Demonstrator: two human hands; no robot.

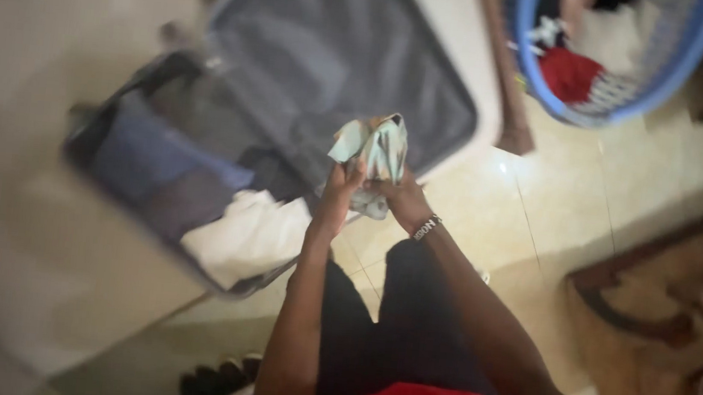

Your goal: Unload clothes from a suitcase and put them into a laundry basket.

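Observation:
Both my hands hold a small bunched piece of pale green and white patterned cloth (375,148) out in front of me. My left hand (339,195) grips its lower left side. My right hand (401,197), with a bead bracelet on the wrist, grips its lower right side. The cloth hangs over the edge of an open grey suitcase (235,66) lying on the tiled floor. Folded dark blue clothes (149,161) and a white garment (249,235) lie in the suitcase's near half. The picture is blurred.
A blue laundry basket (636,96) with red and white clothes stands at the upper right. A brown mat (656,338) lies at the right. Dark shoes (218,382) sit near my feet. A wooden post (505,75) runs beside the suitcase lid.

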